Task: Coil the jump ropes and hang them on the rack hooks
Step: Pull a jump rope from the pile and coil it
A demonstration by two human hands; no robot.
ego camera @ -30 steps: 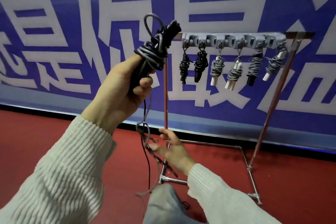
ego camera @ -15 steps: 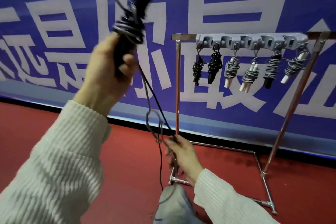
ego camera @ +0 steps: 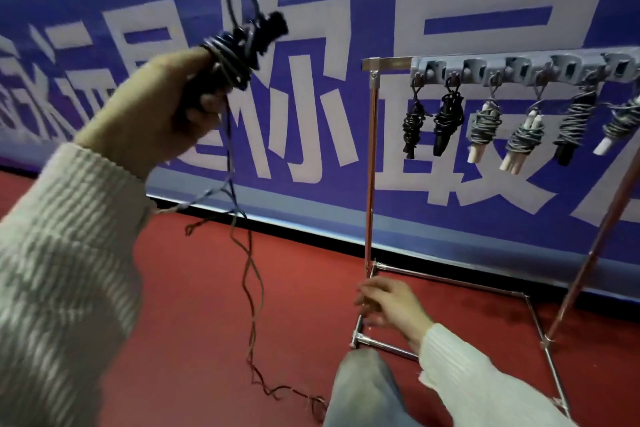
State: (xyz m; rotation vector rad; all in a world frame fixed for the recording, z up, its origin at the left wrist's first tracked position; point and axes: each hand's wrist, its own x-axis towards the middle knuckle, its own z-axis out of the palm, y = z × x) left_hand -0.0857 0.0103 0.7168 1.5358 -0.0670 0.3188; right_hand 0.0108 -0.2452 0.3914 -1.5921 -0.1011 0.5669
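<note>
While my left hand (ego camera: 152, 114) clamps the half-wound jump rope (ego camera: 239, 45) and my right hand (ego camera: 388, 305) hangs slack, the trailing tail (ego camera: 252, 288) may kink, loosening the coil.

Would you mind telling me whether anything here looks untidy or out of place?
Yes: the jump rope gripped in the left hand is only partly coiled. Its loose tail hangs down twisted and kinked, trailing across the red floor.

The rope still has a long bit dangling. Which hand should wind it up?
Probably the right hand. It is low, open and holds nothing, near the loose tail on the floor. The left hand is busy gripping the rope bundle up high.
</note>
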